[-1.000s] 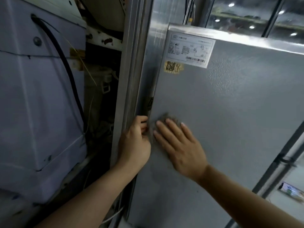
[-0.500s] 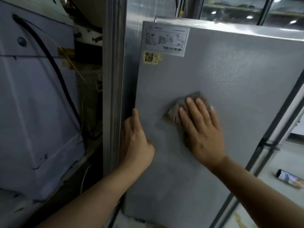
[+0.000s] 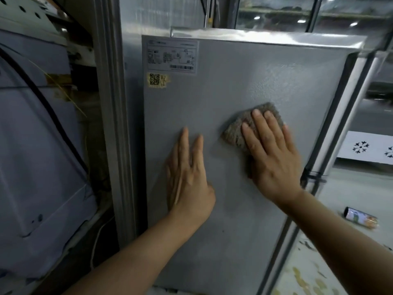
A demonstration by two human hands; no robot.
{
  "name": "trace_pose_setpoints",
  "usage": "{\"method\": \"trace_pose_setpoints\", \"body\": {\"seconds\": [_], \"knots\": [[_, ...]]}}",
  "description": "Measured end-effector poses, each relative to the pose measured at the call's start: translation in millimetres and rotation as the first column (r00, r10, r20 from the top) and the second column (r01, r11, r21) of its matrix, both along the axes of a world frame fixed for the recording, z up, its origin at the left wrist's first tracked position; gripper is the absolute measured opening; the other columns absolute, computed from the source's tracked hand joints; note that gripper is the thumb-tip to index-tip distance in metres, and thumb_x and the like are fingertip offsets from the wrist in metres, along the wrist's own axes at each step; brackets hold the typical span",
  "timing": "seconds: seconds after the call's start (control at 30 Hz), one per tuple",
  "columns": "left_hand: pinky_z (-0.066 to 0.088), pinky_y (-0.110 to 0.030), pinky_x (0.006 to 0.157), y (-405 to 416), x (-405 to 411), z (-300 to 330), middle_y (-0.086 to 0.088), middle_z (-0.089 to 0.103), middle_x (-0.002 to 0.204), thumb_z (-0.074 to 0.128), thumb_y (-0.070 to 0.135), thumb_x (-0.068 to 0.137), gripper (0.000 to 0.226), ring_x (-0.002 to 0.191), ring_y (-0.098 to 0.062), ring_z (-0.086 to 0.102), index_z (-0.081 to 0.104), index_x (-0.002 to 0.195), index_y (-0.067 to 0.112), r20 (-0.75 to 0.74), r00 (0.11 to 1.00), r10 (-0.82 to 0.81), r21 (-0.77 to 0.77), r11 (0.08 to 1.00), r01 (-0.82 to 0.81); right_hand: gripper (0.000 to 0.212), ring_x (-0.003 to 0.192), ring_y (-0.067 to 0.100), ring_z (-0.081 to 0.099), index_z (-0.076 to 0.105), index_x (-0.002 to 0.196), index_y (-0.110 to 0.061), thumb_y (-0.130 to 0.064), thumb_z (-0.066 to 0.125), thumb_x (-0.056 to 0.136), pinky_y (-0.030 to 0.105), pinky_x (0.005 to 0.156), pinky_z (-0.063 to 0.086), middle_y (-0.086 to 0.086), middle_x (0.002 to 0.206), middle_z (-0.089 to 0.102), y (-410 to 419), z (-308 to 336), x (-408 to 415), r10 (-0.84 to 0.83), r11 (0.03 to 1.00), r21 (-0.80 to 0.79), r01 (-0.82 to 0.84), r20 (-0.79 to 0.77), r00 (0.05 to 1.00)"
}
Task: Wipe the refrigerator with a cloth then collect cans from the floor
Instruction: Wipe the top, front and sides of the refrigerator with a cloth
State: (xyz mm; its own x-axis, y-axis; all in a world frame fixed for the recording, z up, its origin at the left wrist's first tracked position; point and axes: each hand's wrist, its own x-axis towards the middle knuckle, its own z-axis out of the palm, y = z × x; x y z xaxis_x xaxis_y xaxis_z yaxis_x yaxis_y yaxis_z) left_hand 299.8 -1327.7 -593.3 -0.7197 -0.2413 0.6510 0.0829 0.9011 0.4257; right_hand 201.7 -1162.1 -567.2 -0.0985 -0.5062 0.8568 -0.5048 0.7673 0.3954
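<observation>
The right hand [image 3: 274,154] lies flat with straight fingers on a grey-brown cloth [image 3: 240,128], pressing it against the grey side panel of the refrigerator [image 3: 234,81]. The cloth shows above and to the left of the fingertips. Just left of that hand, the left hand [image 3: 189,173] rests open-palmed on the same panel, fingers straight and pointing up, holding nothing. Down to the right of the right wrist, well apart from it, a can [image 3: 359,218] lies on its side on the floor [image 3: 348,196].
</observation>
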Motion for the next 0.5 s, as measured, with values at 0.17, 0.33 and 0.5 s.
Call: {"method": "trace_pose_setpoints", "body": {"seconds": [0.17, 0.33, 0.5], "knots": [[0.011, -0.044, 0.115, 0, -2, -9, 0.001, -0.027, 0.154, 0.057, 0.010, 0.077, 0.095, 0.144, -0.019, -0.014, -0.005, 0.149, 0.024, 0.057, 0.998, 0.035, -0.070, 0.997, -0.031, 0.063, 0.146, 0.026, 0.003, 0.019, 0.147, -0.016, -0.032, 0.036, 0.089, 0.043, 0.118, 0.006, 0.011, 0.155, 0.015, 27, -88, 12, -0.096, 0.944, 0.325, 0.056, 0.108, 0.989], [0.009, -0.047, 0.115, 15, 3, -15, 0.012, -0.032, 0.150, 0.050, 0.008, 0.079, 0.091, 0.143, -0.016, -0.018, -0.007, 0.148, 0.024, 0.096, 0.995, -0.025, -0.190, 0.981, 0.043, 0.064, 0.145, 0.024, 0.011, 0.025, 0.146, -0.015, -0.027, 0.036, 0.085, 0.042, 0.118, 0.007, 0.009, 0.153, 0.023, 46, -62, 13, -0.131, 0.916, 0.387, 0.105, 0.041, 0.991], [0.014, -0.049, 0.113, 40, -8, -12, 0.010, -0.011, 0.157, 0.047, 0.009, 0.072, 0.088, 0.145, -0.018, -0.006, 0.007, 0.149, 0.023, 0.075, 0.994, -0.083, -0.276, 0.956, 0.101, 0.056, 0.144, 0.030, 0.018, 0.030, 0.145, -0.006, -0.010, 0.046, 0.091, 0.046, 0.117, 0.018, 0.016, 0.154, 0.021, 51, -16, 1, -0.015, 0.999, -0.044, 0.016, 0.020, 1.000]]}}
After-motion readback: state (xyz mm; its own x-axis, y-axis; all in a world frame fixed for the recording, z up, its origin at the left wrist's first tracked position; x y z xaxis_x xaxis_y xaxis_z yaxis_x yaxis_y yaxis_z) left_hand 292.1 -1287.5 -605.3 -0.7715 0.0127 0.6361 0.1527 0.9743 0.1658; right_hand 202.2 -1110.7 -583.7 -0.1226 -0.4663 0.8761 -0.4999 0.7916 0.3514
